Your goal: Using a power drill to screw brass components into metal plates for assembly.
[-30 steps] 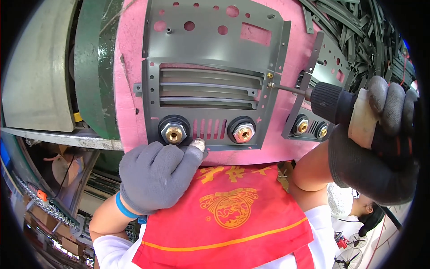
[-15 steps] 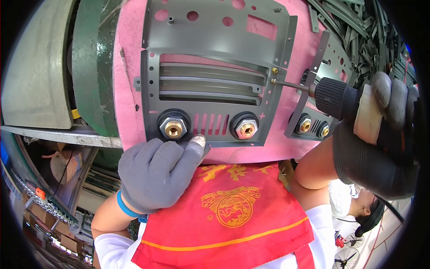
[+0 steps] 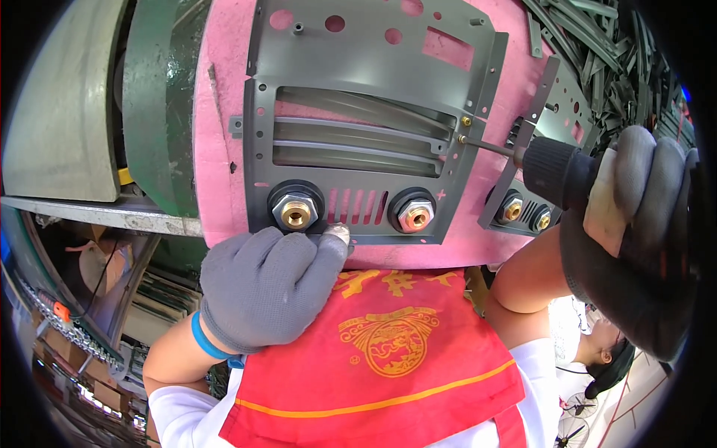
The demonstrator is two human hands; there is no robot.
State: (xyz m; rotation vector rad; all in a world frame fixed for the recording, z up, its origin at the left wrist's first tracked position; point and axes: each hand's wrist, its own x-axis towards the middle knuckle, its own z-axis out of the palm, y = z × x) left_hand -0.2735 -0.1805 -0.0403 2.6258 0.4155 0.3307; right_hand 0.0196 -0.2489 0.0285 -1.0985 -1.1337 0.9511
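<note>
A grey sheet-metal panel lies in front of me, with a slotted opening across its middle. Slats show in that opening, the upper one slanting down to the right. Two brass-and-steel sockets, the left socket and the right socket, sit in the lower face. My left hand, in a grey glove, is closed on the panel's lower edge, thumb on top. My gloved right hand grips an electric screwdriver. Its bit reaches a small brass screw right of the opening; a second screw sits just above.
Pink padding lies under the panel. At right stands a similar panel with two sockets, beside a heap of grey metal strips. A green drum-like object and a metal ledge are at left. Another person is at lower right.
The panel sits slightly farther right in the picture. The upper slat slants more than before. The bit stays at the same screw, while my right hand has tilted a little.
</note>
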